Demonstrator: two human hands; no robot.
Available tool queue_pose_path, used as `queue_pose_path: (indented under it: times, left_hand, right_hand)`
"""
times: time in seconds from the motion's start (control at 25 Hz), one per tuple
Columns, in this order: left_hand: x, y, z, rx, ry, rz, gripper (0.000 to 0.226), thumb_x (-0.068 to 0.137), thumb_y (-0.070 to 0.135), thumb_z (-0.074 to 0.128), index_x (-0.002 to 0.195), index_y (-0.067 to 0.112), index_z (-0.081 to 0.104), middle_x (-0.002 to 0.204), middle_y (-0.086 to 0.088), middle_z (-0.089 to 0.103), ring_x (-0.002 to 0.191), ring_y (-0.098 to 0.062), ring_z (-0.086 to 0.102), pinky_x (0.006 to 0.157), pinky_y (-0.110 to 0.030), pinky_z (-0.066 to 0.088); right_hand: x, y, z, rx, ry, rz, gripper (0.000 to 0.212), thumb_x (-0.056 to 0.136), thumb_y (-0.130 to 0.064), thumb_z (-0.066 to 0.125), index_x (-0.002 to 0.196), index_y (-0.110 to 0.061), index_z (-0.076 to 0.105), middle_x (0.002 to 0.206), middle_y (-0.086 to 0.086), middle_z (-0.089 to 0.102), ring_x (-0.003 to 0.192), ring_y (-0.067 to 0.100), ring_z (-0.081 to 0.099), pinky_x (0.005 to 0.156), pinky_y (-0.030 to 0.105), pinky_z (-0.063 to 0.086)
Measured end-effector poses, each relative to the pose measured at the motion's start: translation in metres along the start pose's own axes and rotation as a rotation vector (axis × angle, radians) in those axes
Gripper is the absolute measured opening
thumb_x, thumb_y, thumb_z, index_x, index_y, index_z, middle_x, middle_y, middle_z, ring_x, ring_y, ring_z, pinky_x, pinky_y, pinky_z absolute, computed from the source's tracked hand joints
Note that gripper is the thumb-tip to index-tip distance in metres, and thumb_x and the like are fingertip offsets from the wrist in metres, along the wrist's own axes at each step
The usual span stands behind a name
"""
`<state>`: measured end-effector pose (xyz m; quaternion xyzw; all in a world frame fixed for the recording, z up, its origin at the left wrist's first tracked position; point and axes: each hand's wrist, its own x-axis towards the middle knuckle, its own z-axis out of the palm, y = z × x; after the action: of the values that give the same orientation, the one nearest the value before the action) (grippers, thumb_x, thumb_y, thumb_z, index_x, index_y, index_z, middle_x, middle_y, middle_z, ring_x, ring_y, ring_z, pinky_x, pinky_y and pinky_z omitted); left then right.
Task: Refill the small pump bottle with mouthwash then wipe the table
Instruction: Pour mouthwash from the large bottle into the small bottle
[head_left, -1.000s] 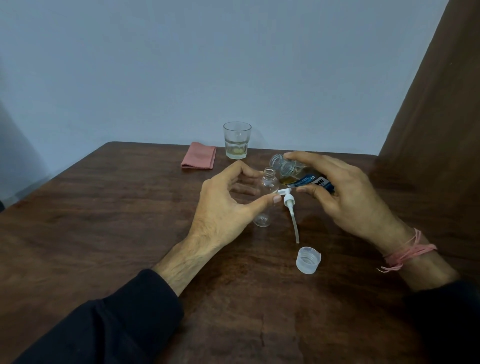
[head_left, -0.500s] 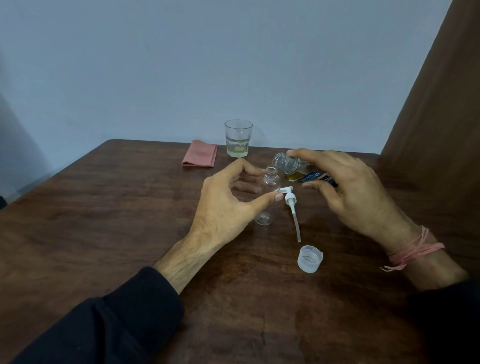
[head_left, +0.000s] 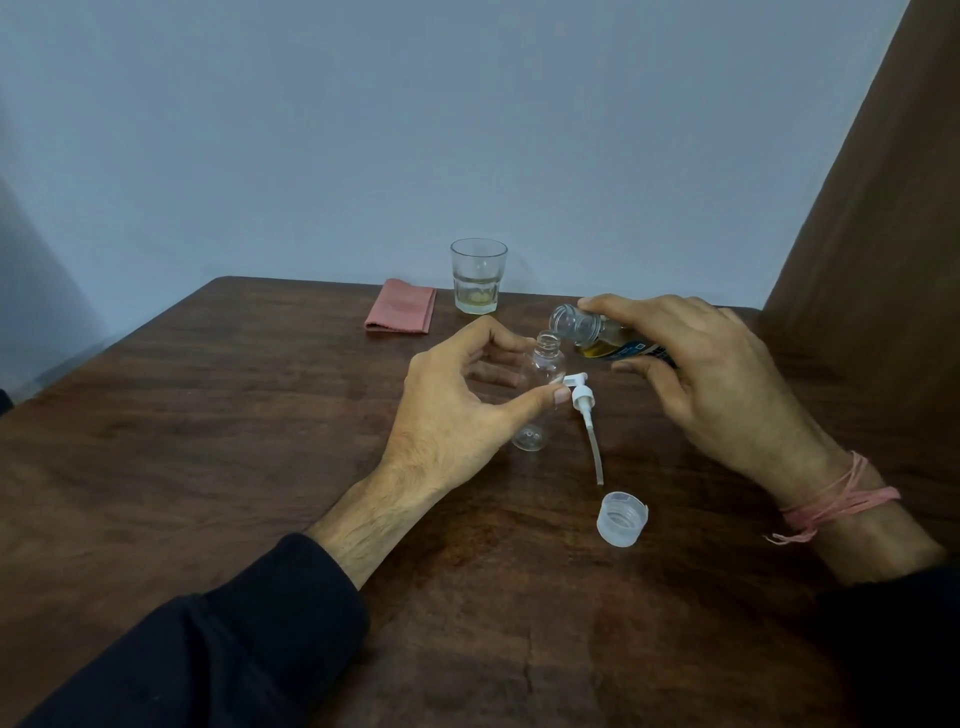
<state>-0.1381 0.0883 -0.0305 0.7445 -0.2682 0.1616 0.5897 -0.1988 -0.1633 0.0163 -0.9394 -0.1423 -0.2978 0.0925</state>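
Mouthwash in a clear plastic bottle with a blue label (head_left: 605, 340) is tipped nearly flat in the right hand (head_left: 717, 379), whose fingers curl round its body; its open mouth hangs just above and beside the neck of the small clear empty pump bottle (head_left: 540, 395). That little bottle stands upright on the brown wooden tabletop (head_left: 208, 441), about midway across and toward the far edge. The left hand (head_left: 457, 410) steadies it, thumb against its near side and fingers curled round behind.

Pouring well seems to call for bringing the wide mouth right over the narrow neck and tipping slowly, since a fast stream would likely overrun it and spill.

Just beside the small bottle, at its right, lies the white pump head with its long dip tube (head_left: 587, 421), close enough to be splashed. A translucent screw cap (head_left: 622, 518) lies open side up nearer the front edge. Toward the far edge stand a clear drinking glass holding a little pale liquid (head_left: 478, 278) and a folded pink cloth (head_left: 401, 313), both well apart from the pour.
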Motion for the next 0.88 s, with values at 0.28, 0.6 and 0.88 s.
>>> queue_pose_path:
  times: [0.28, 0.6, 0.88]
  left_hand:
    - [0.0001, 0.0001, 0.0004, -0.018, -0.006, 0.019, 0.043, 0.076, 0.047, 0.107, 0.102, 0.038, 0.075, 0.108, 0.018, 0.084, 0.096, -0.005, 0.084, 0.08, -0.024, 0.069]
    - [0.0001, -0.0015, 0.0012, -0.01, 0.001, 0.019, 0.044, 0.076, 0.045, 0.108, 0.103, 0.034, 0.075, 0.11, 0.017, 0.084, 0.095, -0.007, 0.085, 0.081, -0.026, 0.07]
    - [0.0005, 0.0001, 0.001, -0.014, 0.0, 0.02, 0.044, 0.075, 0.046, 0.108, 0.102, 0.036, 0.075, 0.109, 0.018, 0.084, 0.095, -0.004, 0.084, 0.079, -0.021, 0.067]
  right_hand:
    - [0.0, -0.001, -0.0005, -0.016, 0.009, -0.004, 0.068, 0.104, -0.013, 0.07, 0.163, -0.036, 0.049, 0.139, 0.004, 0.071, 0.126, 0.03, 0.064, 0.103, 0.059, 0.052]
    - [0.0006, -0.0033, -0.004, -0.048, 0.005, -0.011, 0.067, 0.103, -0.013, 0.072, 0.163, -0.033, 0.051, 0.138, 0.005, 0.071, 0.126, 0.032, 0.064, 0.104, 0.058, 0.051]
    - [0.0005, -0.006, -0.0073, -0.072, 0.009, -0.015, 0.065, 0.103, -0.012, 0.071, 0.162, -0.032, 0.053, 0.14, 0.006, 0.071, 0.127, 0.033, 0.064, 0.103, 0.058, 0.05]
